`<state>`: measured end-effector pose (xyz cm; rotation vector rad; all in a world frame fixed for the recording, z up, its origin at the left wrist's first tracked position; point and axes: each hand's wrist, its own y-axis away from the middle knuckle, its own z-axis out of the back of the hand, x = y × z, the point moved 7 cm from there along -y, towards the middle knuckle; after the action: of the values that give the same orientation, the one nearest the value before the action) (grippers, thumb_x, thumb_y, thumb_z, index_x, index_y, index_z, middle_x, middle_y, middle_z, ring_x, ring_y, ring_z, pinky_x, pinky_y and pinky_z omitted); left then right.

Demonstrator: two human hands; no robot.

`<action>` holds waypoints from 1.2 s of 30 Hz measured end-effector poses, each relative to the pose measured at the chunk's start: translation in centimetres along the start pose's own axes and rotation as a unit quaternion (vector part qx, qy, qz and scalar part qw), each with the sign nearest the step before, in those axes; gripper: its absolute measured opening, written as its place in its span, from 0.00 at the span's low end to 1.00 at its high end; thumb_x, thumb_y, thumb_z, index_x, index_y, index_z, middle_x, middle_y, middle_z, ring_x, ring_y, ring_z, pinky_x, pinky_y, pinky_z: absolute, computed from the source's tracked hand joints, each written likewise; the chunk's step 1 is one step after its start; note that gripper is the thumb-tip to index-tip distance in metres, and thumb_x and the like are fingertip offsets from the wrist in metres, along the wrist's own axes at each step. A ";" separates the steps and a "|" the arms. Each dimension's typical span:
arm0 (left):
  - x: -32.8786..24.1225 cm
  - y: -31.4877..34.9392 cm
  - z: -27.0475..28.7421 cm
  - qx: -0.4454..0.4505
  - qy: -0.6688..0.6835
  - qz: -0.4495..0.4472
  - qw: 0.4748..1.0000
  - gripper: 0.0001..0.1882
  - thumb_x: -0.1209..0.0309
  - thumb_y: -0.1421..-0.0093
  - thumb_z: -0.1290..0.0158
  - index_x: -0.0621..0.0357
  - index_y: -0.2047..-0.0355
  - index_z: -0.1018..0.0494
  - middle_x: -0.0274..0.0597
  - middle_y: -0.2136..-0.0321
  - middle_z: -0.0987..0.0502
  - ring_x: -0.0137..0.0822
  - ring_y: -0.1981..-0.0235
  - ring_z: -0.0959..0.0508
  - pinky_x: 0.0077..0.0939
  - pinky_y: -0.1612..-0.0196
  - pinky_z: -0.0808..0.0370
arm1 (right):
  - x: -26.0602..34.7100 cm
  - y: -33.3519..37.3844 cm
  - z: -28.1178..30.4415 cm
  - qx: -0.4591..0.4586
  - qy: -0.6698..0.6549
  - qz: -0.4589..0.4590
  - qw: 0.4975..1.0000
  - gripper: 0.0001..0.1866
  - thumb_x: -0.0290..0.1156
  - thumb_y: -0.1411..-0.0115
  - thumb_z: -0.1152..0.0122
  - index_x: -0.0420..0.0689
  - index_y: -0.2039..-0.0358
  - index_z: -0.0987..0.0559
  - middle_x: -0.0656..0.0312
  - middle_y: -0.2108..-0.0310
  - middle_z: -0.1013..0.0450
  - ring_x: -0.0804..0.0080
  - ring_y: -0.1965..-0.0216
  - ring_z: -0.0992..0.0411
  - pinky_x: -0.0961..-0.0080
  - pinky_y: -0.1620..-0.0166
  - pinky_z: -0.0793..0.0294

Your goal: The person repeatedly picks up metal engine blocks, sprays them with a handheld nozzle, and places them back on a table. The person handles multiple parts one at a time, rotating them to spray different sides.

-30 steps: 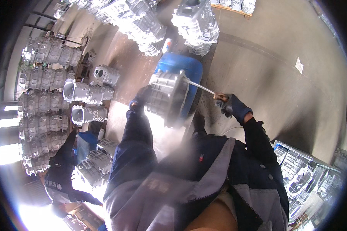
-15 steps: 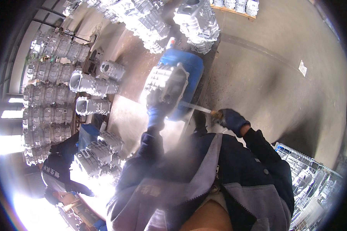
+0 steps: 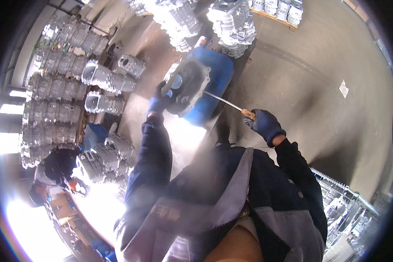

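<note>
The person stood over a blue drum (image 3: 214, 76) and held a grey metal casting (image 3: 188, 85) above its top. The left hand (image 3: 158, 101), in a dark blue glove, was at the left edge of the casting, and its grip was closed around that edge, so the casting was tilted with its open face toward the camera. The right hand (image 3: 266, 124), also in a blue glove, was to the right of the drum and well apart from the left hand. Its grip was pressed around the orange handle of a thin metal rod (image 3: 222, 101). The rod ran from this hand up and to the left, and its far end reached the right side of the casting; I could not tell if it touched the metal. A pale haze of dust or mist hung below the casting, in front of the dark jacket. On the left many similar silver castings (image 3: 61, 105) were stacked in rows, and more of them (image 3: 233, 19) stood behind the drum. Another person (image 3: 59, 163) with dark hair bent down at the lower left, near a small group of castings on the floor (image 3: 318, 65).
</note>
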<state>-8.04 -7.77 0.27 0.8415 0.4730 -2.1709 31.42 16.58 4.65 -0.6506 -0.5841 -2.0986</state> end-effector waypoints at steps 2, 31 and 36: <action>1.4 0.0 -0.1 0.045 0.151 0.104 0.982 0.35 0.73 0.47 0.37 0.50 0.37 0.34 0.47 0.46 0.26 0.40 0.45 0.25 0.34 0.43 0.26 | 0.9 1.1 -1.2 0.054 0.020 0.034 0.998 0.21 0.52 0.40 0.37 0.45 0.63 0.18 0.49 0.68 0.21 0.45 0.65 0.23 0.57 0.61 0.24; -2.8 1.1 -0.9 -0.046 0.012 0.002 0.999 0.23 0.78 0.44 0.42 0.55 0.46 0.27 0.39 0.57 0.19 0.35 0.56 0.21 0.30 0.52 0.23 | 9.2 -9.0 -4.7 0.209 -0.017 0.004 0.978 0.27 0.54 0.36 0.45 0.40 0.56 0.19 0.42 0.59 0.22 0.46 0.57 0.23 0.60 0.56 0.25; -8.0 5.4 -3.9 -0.134 0.017 0.043 0.990 0.26 0.80 0.44 0.44 0.54 0.43 0.27 0.45 0.45 0.26 0.41 0.41 0.29 0.32 0.39 0.32 | 4.6 -8.8 -2.0 -0.093 -0.037 -0.014 0.995 0.24 0.53 0.41 0.34 0.40 0.71 0.19 0.48 0.79 0.23 0.54 0.77 0.23 0.61 0.72 0.28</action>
<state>1.70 -4.96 2.69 0.7364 0.7146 -1.9633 21.32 17.44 4.51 -0.8333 -0.4428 -2.1803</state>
